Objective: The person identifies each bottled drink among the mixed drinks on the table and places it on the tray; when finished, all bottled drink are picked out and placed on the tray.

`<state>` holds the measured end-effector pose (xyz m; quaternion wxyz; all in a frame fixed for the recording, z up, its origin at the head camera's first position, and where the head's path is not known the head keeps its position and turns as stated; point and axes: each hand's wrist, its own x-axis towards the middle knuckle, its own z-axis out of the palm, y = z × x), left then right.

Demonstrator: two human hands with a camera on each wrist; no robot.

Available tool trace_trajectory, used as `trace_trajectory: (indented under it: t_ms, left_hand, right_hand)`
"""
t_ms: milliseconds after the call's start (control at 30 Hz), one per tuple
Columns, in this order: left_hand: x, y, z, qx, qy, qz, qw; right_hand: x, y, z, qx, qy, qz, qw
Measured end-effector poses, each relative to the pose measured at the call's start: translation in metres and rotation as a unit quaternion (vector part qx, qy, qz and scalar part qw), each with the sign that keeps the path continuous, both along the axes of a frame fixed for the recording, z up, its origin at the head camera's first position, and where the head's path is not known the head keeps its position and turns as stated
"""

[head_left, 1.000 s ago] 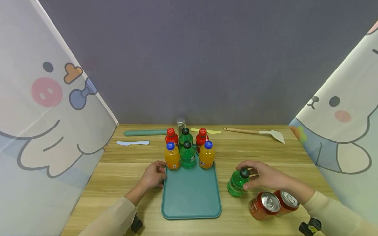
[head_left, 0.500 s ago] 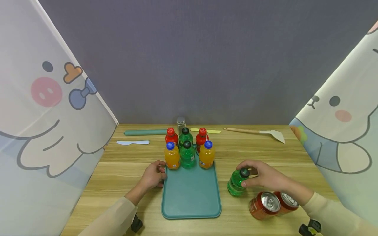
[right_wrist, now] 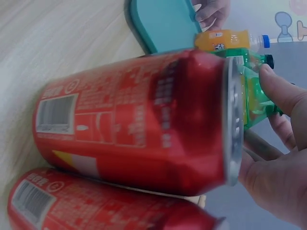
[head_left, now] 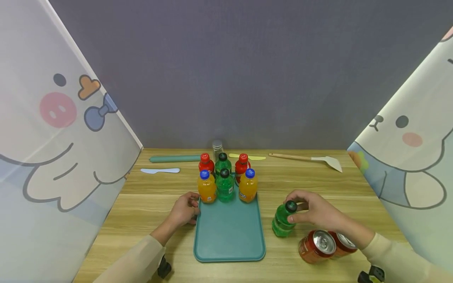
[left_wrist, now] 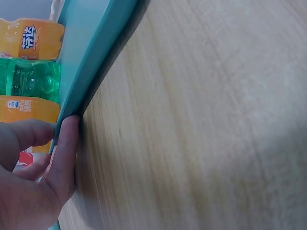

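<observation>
My right hand (head_left: 313,208) grips a green soda bottle (head_left: 281,223) with a black cap, thumb on the near side and fingers round the far side. The bottle stands just right of a teal tray (head_left: 230,236). At the tray's left edge my left hand (head_left: 185,211) pinches the rim, thumb over it and a finger along its outer side, as the left wrist view shows. On the tray's far half stand two orange soda bottles (head_left: 207,190) with blue caps, two green bottles (head_left: 225,188) and two red-capped bottles (head_left: 242,167).
Two red soda cans (head_left: 313,247) stand below my right forearm. Along the back lie a rolled teal mat (head_left: 175,158), a light blue knife (head_left: 160,171), a yellow knife (head_left: 256,158) and a spatula (head_left: 301,157). A glass jar (head_left: 217,148) stands behind the bottles.
My right thumb has moved in against the green bottle, whose cap has shifted slightly left. My left hand and the tray stay where they were.
</observation>
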<state>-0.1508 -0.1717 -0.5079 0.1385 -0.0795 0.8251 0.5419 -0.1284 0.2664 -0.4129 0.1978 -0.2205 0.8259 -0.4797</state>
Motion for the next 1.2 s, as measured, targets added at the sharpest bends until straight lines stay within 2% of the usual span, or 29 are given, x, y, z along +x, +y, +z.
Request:
trace_trajectory:
  t_ms: [167, 367, 533, 667, 933, 1200]
  left_hand:
    - [-0.001, 0.001, 0.0, -0.001, -0.001, -0.002, 1.0]
    - [-0.002, 0.002, 0.002, 0.0, -0.001, -0.002, 1.0]
    - [-0.003, 0.001, 0.002, -0.003, -0.002, -0.003, 1.0]
    - [-0.003, -0.001, 0.002, -0.003, 0.002, -0.003, 1.0]
    - [0.001, 0.0, 0.005, 0.004, 0.0, -0.001, 1.0]
    - [0.003, 0.001, 0.006, 0.008, 0.001, 0.0, 1.0]
  right_hand:
    - [0.001, -0.005, 0.013, 0.006, 0.036, -0.001, 0.999]
    - [-0.004, -0.018, 0.03, 0.018, 0.077, -0.012, 0.997]
    - [-0.008, -0.036, 0.045, 0.019, 0.085, -0.021, 0.996]
    - [-0.011, -0.057, 0.054, 0.008, 0.08, -0.009, 0.997]
    - [-0.014, -0.105, 0.054, -0.031, 0.058, 0.035, 0.997]
    - [-0.016, -0.139, 0.046, -0.007, 0.047, 0.052, 0.997]
